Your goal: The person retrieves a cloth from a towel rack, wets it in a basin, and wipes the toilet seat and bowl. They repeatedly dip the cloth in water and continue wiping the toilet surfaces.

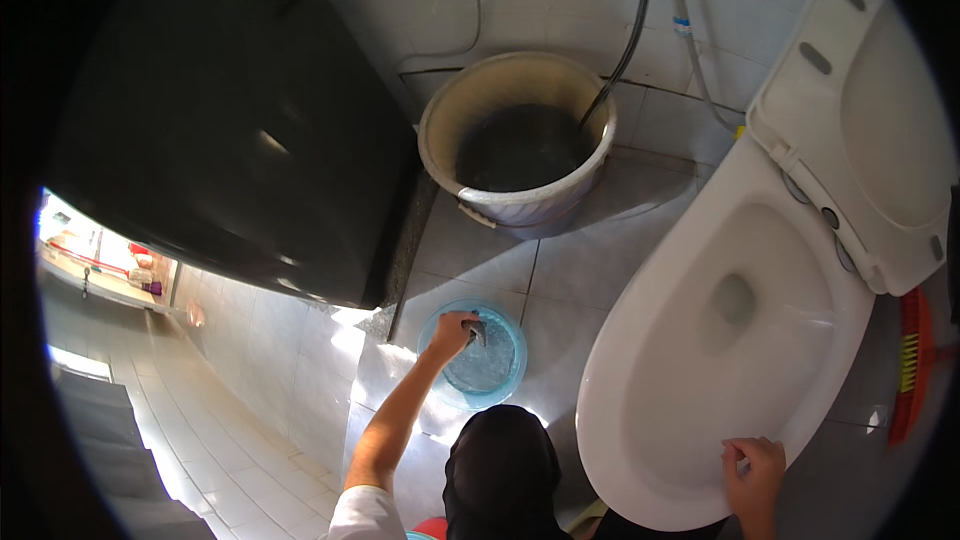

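Note:
My left hand (452,335) reaches over a small translucent blue basin (519,345) on the tiled floor. Between its fingers is a dark grey cloth (477,333), bunched up, over the water in the basin. My right hand (757,465) is by the front rim of a white toilet bowl (611,382), its fingers loosely curled and nothing visible in them. Whether that hand touches the rim I cannot tell. The toilet's seat and lid (795,101) are raised, and a little water stands at the bottom of the bowl.
Behind the basin stands a large pale bucket (517,199) of dark water, a black hose (634,34) hanging into it. A big dark glossy panel (247,135) rises at the left. An orange brush head (909,367) is right of the toilet. My dark-clothed knee (501,465) is near the basin.

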